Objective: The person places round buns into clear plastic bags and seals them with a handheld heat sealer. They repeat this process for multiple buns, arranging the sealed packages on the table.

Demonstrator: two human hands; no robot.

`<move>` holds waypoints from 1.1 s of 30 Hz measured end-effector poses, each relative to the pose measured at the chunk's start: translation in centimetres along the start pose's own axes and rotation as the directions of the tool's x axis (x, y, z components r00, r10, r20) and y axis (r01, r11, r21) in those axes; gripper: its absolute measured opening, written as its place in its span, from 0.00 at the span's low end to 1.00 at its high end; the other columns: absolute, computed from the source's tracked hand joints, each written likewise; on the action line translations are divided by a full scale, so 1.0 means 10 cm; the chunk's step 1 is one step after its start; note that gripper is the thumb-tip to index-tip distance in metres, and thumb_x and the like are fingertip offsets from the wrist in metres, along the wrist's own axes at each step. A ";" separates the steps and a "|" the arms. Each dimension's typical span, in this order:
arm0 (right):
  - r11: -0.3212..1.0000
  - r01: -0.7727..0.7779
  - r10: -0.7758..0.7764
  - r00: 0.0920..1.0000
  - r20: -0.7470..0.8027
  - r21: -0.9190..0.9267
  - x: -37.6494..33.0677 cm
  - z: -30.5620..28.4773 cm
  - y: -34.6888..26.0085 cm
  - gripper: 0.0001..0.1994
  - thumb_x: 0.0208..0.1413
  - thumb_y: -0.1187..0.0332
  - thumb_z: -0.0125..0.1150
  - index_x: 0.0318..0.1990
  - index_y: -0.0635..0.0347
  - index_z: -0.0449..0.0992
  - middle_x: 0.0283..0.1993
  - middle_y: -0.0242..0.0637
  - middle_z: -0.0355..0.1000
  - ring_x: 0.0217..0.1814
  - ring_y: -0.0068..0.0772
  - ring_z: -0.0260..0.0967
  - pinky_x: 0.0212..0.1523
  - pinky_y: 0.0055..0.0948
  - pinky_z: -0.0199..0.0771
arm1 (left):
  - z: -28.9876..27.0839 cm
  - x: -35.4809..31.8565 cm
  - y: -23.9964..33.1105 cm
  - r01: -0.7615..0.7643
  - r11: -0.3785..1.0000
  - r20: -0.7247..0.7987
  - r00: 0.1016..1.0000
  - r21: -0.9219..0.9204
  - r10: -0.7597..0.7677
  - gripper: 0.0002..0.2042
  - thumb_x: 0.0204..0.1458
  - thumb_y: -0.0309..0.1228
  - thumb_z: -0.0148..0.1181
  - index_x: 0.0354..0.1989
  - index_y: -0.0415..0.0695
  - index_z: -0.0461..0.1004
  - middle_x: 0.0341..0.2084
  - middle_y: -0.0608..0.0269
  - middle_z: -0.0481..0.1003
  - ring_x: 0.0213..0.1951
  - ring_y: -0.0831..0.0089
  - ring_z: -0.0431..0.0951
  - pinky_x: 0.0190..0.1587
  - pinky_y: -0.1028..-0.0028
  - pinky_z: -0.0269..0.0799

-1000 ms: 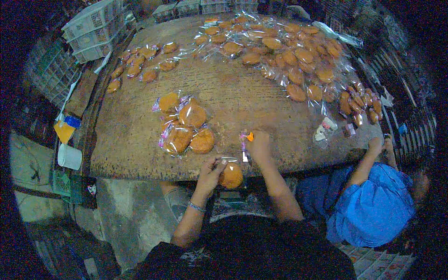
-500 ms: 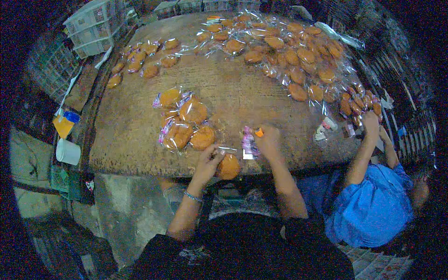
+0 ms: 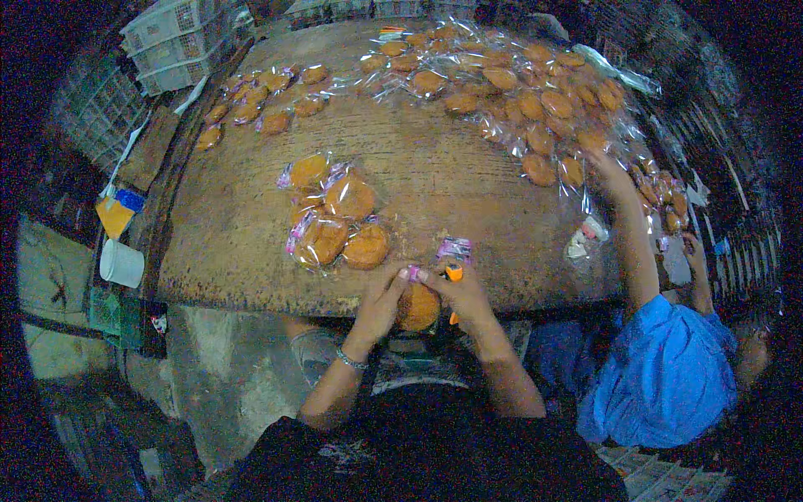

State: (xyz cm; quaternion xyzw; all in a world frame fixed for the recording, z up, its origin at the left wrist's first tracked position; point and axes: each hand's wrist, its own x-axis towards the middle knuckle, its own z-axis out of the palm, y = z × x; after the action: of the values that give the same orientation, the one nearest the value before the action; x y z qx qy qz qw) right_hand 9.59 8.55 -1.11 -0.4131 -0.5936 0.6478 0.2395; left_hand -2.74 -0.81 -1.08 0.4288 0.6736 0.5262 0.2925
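Observation:
At the table's near edge, a round orange-brown cake in a clear bag (image 3: pixel 417 308) hangs below my two hands. My left hand (image 3: pixel 378 308) is closed, its thumb and finger pinching the top of the bag. My right hand (image 3: pixel 465 298) meets it there, thumb on a small purple label (image 3: pixel 412 274) at the bag's mouth. A small orange tool (image 3: pixel 454 273) is held in the right palm, mostly hidden by the fingers; its kind is unclear. Just beyond that hand lies a stack of purple labels (image 3: pixel 454 248). Several bagged cakes with purple labels (image 3: pixel 322 240) form a pile ahead and to the left.
A large heap of bagged cakes (image 3: pixel 535 105) covers the far right of the wooden table (image 3: pixel 401 167); a smaller group (image 3: pixel 259 92) lies far left. On the right a co-worker in blue (image 3: pixel 669 368) reaches over the table. A white tub (image 3: pixel 122 263) and stacked crates (image 3: pixel 176 46) stand left.
My right hand has moved left from the label stack to the bag, bringing a purple label to its mouth. The co-worker's arm has reached out to the large heap.

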 end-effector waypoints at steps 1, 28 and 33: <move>0.999 -0.039 0.039 0.999 0.002 0.031 -0.01 0.01 0.02 0.10 0.43 0.64 0.67 0.27 0.56 0.71 0.23 0.25 0.67 0.21 0.19 0.61 0.21 0.20 0.60 | 0.00 -0.01 0.01 -0.053 0.996 -0.019 0.998 0.072 0.055 0.12 0.54 0.33 0.51 0.42 0.39 0.71 0.34 0.60 0.75 0.36 0.74 0.72 0.39 0.74 0.66; 0.838 0.300 -0.004 0.839 -0.544 0.456 0.31 0.21 -0.03 0.14 0.55 0.56 0.49 0.22 0.52 0.63 0.15 0.25 0.59 0.14 0.18 0.56 0.14 0.20 0.56 | 0.17 0.07 0.30 -0.254 0.887 0.185 0.963 0.386 0.195 0.15 0.51 0.30 0.50 0.46 0.35 0.64 0.35 0.40 0.71 0.37 0.47 0.72 0.40 0.59 0.67; 0.941 0.157 0.000 0.886 -0.464 0.300 0.92 -0.26 -0.31 0.13 0.50 0.58 0.57 0.35 0.58 0.70 0.32 0.33 0.66 0.28 0.26 0.64 0.26 0.25 0.66 | -0.38 0.61 0.26 0.126 0.992 -0.069 0.990 -0.006 -0.126 0.18 0.55 0.37 0.49 0.50 0.40 0.64 0.40 0.57 0.72 0.45 0.66 0.70 0.50 0.69 0.62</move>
State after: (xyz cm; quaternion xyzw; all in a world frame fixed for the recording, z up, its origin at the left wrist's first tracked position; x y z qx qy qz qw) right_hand 6.21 17.97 -0.32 -0.4833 -0.4202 0.6118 0.4643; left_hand -8.03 3.04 2.79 0.3666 0.7087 0.5216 0.3021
